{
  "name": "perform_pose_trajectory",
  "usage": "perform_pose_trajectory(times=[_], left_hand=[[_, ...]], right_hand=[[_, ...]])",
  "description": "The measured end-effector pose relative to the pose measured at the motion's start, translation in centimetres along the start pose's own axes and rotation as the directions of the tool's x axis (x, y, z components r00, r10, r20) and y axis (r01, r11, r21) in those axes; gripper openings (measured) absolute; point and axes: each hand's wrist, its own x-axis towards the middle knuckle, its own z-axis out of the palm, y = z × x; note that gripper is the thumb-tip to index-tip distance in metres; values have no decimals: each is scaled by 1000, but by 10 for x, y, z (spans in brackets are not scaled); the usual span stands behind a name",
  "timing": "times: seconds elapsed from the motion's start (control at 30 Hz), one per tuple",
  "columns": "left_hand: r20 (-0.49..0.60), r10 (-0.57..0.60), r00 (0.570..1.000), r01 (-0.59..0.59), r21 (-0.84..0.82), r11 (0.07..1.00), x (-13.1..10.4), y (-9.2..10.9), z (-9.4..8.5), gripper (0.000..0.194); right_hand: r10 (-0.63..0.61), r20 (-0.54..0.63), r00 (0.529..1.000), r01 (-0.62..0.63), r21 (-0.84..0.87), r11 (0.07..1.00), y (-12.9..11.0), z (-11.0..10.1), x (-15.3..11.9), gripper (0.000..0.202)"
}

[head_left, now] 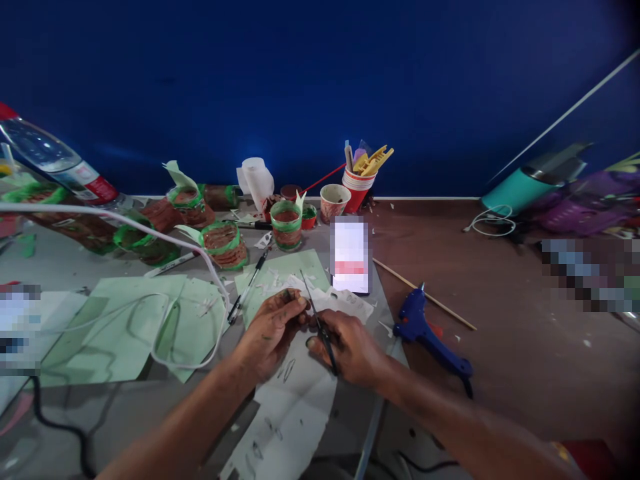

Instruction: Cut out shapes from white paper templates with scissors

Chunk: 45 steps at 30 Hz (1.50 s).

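Note:
In the middle of the head view, my right hand (350,343) is closed around a pair of dark scissors (325,337), whose blades point up and away from me. Just left of the blades, the fingers of my left hand (277,327) are pinched together. Whatever they hold is too small and covered to name. Under both hands lies a long white paper sheet (295,413) with small drawn outlines on it. White paper scraps (280,283) are scattered on the green paper behind my fingers. Dark smudges show on my fingertips.
A blue glue gun (433,333) and a wooden stick (425,293) lie to the right. Behind my hands stand a lit phone (350,253), paper cups (335,203) and several brown-and-green painted pots (287,228). A white cable (215,267) loops over green paper (110,320) at left.

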Motion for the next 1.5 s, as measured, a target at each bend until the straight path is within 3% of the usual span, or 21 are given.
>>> perform_pose_trajectory(times=[0.37,0.67,0.83,1.2,1.5], left_hand=[[-20,7,1000,-7,8,1000,-1,2,1,13],[-18,20,1000,-19,52,998,-2,5,5,15],[-71,16,997,-9,99,995,-1,6,5,17],[-86,156,984,-124,292,948,3,10,0,18],[-67,219,973,-183,354,917,5,8,-4,17]], right_hand=[[-13,9,1000,14,-32,999,1,0,-1,6],[-15,9,1000,15,-29,999,3,1,-2,11],[-23,10,1000,23,-61,998,3,1,-2,11],[-28,18,999,30,-93,995,4,2,-2,13],[-25,15,1000,26,-127,992,6,5,-3,19]])
